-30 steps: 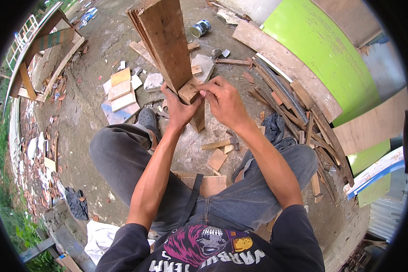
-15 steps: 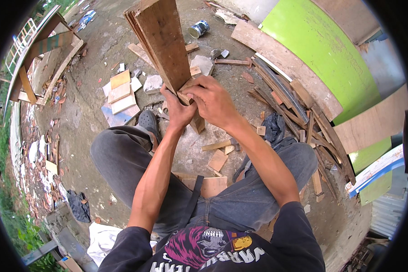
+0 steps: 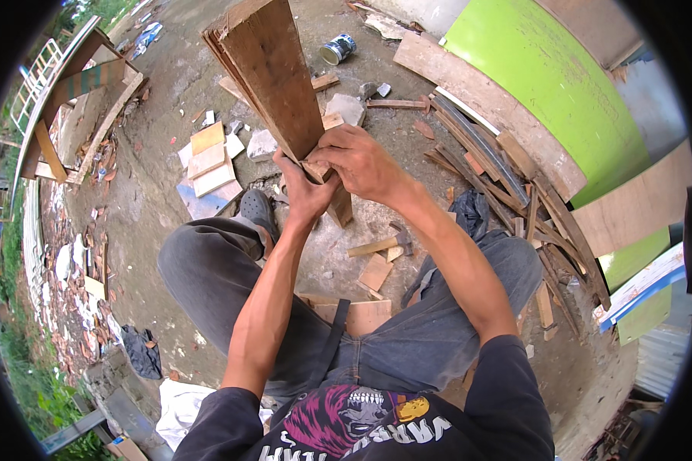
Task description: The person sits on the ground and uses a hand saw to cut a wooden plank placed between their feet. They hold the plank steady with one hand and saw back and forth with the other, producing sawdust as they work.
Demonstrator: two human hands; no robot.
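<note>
A long brown wooden board (image 3: 273,73), with several thin layers showing along its left edge, rises away from me at a tilt. My left hand (image 3: 306,198) is closed around its near part, the thumb and fingers to either side. Against the same spot, my right hand (image 3: 365,165) has its fingers bent and pressed on a small wood piece (image 3: 315,169) at the board's face. Whether the right fingers pinch anything else is hidden. Below the hands, the wood's lower end (image 3: 341,211) points toward the ground. A hammer (image 3: 375,246) with a wooden handle lies between my legs.
Small wood offcuts (image 3: 209,157) are stacked left of the board, near grey stone chunks (image 3: 346,109). A paint can (image 3: 337,49) lies beyond. Loose wood strips (image 3: 550,219) and a green panel (image 3: 546,92) are at right. A wooden frame (image 3: 77,100) stands far left.
The view has shifted slightly, so the ground things sit a little farther right. The board's far end leans slightly more to the left. Both hands keep their hold at the same place.
</note>
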